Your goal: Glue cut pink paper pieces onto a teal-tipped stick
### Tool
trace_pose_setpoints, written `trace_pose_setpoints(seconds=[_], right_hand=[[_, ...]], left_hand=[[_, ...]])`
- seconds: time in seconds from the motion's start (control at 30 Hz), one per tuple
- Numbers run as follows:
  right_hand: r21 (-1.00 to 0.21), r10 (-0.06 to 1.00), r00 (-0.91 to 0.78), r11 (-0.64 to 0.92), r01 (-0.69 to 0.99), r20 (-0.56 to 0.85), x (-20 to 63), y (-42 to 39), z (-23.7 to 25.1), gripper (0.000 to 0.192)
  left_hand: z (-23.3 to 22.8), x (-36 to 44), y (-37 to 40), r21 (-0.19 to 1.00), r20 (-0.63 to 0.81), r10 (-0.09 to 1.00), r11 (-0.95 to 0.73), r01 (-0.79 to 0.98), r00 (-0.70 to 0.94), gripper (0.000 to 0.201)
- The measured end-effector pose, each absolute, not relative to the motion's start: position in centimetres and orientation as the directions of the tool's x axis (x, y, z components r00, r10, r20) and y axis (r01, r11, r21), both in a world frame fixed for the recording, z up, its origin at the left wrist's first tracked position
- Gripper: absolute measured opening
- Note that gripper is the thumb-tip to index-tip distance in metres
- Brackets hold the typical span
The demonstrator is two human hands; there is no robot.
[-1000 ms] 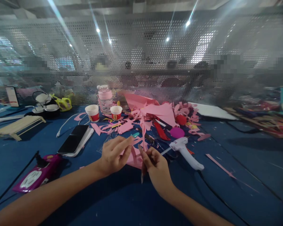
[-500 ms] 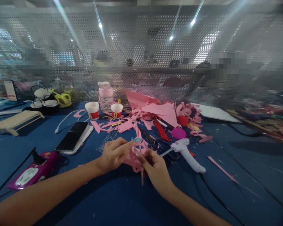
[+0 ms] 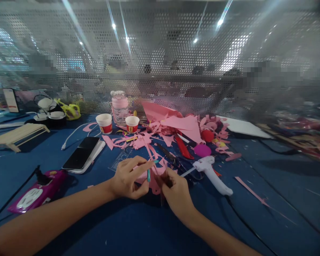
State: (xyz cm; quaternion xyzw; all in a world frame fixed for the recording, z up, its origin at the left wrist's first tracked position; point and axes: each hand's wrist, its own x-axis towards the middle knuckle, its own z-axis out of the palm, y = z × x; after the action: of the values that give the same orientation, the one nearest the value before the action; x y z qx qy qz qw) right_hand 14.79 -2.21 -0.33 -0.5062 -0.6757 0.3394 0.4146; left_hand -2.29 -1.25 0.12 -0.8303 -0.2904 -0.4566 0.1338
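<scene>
My right hand [image 3: 173, 185] is closed in a pinch on a narrow pink paper strip [image 3: 151, 153], which slants up and away toward the scraps. A thin, blurred stick-like end shows below these fingers; its kind is unclear. Beside it, my left hand [image 3: 132, 176] has its index finger stretched to the strip, the teal-nailed fingertip touching or very close to it. The left thumb is bent lower down, apart from the index finger. Cut pink paper [image 3: 142, 177] lies beneath both hands, partly hidden by them. Dark-bladed scissors [image 3: 166, 153] lie just behind the hands.
A white glue gun [image 3: 213, 176] with its cord lies right of my hands. Pink paper sheets and scraps [image 3: 181, 126] pile up behind. Paper cups [image 3: 104, 124], a pink-lided bottle [image 3: 120, 106], a phone [image 3: 81, 153] and a purple power strip [image 3: 38, 192] stand or lie leftward.
My left thumb has come away from the index finger and now shows lower down. The pink strip leans farther left. My right hand has stayed almost in place.
</scene>
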Motion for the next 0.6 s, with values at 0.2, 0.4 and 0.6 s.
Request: trace_pose_setpoints(seconds=[0.2,0.4,0.6], right_hand=[[-0.872,0.958,-0.122,0.286,0.398,0.258,14.9,-2.1,-0.2,0.020],[-0.900,0.965,-0.123,0.260,0.351,0.231,15.1,-2.2,-0.2,0.027],[-0.926,0.969,-0.115,0.241,0.290,0.217,15.2,-2.1,0.0,0.034]], left_hand=[[0.0,-2.2,-1.6,0.070,0.796,0.403,-0.802,0.593,0.452,0.061],[-0.6,-2.0,-1.7,0.163,0.775,0.466,-0.799,0.579,0.426,0.067],[-0.9,-2.3,-1.6,0.255,0.797,0.493,-0.798,0.547,0.348,0.067]])
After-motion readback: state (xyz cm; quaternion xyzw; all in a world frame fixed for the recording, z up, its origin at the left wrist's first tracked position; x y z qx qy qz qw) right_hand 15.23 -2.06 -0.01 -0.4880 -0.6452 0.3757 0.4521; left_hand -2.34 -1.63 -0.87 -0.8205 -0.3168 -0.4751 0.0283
